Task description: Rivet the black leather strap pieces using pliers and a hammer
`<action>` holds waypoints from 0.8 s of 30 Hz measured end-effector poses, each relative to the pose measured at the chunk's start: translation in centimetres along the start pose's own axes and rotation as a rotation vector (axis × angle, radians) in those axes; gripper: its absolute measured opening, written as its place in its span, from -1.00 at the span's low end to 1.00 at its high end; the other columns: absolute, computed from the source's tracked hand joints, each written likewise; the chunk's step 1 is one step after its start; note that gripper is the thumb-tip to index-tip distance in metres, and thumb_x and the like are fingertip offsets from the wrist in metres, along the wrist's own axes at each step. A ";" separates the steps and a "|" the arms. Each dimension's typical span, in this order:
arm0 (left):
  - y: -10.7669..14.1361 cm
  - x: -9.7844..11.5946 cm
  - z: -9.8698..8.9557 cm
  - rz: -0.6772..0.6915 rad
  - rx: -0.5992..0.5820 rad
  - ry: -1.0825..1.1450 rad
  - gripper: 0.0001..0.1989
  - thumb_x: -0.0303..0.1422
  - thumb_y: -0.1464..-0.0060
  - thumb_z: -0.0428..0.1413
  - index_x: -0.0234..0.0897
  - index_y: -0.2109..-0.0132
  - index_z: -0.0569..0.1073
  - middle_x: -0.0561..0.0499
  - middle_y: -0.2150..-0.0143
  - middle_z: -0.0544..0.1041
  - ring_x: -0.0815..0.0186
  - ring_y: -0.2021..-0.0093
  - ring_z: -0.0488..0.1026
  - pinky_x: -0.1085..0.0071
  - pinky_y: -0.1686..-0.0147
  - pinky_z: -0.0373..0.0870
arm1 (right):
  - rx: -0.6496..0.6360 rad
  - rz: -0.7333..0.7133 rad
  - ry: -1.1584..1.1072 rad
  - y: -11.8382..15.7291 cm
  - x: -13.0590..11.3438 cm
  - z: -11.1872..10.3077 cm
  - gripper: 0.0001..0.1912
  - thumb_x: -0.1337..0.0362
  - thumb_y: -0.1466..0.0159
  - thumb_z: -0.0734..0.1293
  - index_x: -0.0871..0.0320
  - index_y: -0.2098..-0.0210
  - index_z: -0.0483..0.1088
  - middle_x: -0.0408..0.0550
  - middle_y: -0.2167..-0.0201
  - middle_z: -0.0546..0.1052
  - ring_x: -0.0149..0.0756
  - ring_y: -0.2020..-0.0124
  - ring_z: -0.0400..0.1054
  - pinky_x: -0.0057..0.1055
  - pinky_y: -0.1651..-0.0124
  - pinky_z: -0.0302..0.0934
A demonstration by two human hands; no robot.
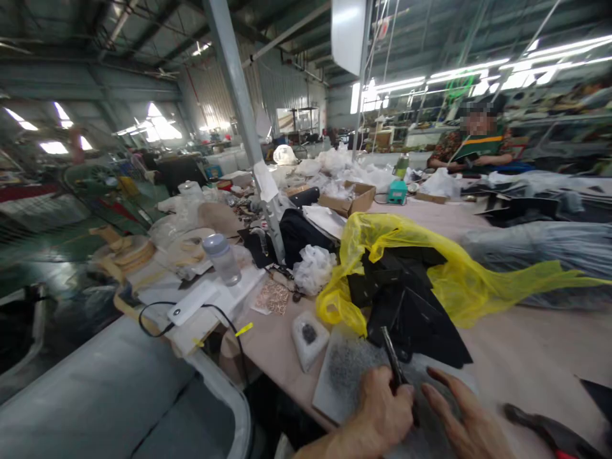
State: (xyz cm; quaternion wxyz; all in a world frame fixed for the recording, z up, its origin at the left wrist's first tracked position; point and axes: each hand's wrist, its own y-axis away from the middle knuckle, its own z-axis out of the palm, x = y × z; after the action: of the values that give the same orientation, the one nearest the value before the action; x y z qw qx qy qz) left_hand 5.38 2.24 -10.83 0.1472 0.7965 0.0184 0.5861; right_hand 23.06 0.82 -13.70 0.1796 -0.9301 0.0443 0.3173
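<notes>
The left hand (386,408) grips a slim, dark rod (393,352), metallic in sheen and tilted, over a grey, mottled slab (337,373); the right hand (467,417) is nearby, fingers parted.

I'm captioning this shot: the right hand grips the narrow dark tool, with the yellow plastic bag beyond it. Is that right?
Not quite: the left hand grips the narrow dark tool, as the head view shows. The yellow plastic bag is beyond it.
</notes>
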 end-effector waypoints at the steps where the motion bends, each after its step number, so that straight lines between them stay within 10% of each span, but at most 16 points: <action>1: 0.0 -0.1 -0.3 0.010 0.001 -0.088 -0.80 -0.22 -0.03 0.15 -0.28 0.34 0.53 -0.13 0.39 0.53 0.12 0.30 0.47 0.25 0.25 0.34 | -0.022 -0.026 -0.031 0.3 -0.6 1.3 -0.49 -0.16 -0.22 0.20 0.07 0.11 0.48 0.04 0.13 0.60 -0.03 0.09 0.50 -0.12 0.04 0.40; 12: -2.5 3.0 -7.0 0.114 0.020 -0.371 -0.83 -0.25 -0.05 0.13 -0.24 0.36 0.54 -0.05 0.39 0.56 0.20 0.35 0.47 0.32 0.33 0.28 | 0.033 -0.154 0.143 1.3 -1.6 4.9 -0.55 0.01 -0.34 0.16 0.12 -0.06 0.39 0.09 -0.01 0.53 -0.03 -0.03 0.43 -0.07 -0.05 0.28; 18: -10.5 9.0 -14.7 0.339 0.480 -0.376 -0.81 -0.29 -0.18 0.06 -0.25 0.31 0.52 -0.07 0.34 0.57 0.20 0.31 0.49 0.34 0.27 0.32 | 0.032 -0.155 0.177 1.3 -1.9 4.5 -0.56 0.02 -0.32 0.19 0.10 -0.06 0.39 0.06 -0.02 0.53 -0.04 -0.03 0.44 -0.09 -0.05 0.30; 24: -20.5 13.0 -18.9 0.300 0.562 -0.482 -0.86 -0.34 -0.19 0.10 -0.30 0.20 0.50 -0.15 0.18 0.59 0.18 0.12 0.53 0.37 0.11 0.35 | 0.000 -0.158 0.199 1.1 -0.4 5.0 -0.56 0.02 -0.28 0.24 0.06 -0.06 0.43 0.06 -0.03 0.54 0.01 -0.04 0.44 -0.07 -0.05 0.33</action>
State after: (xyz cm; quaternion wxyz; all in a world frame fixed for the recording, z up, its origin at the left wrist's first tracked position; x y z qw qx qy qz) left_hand -5.33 28.54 1.10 -0.1635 0.9143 0.0263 0.3696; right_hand 19.60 1.59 -17.47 0.1986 -0.9577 -0.0117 0.2081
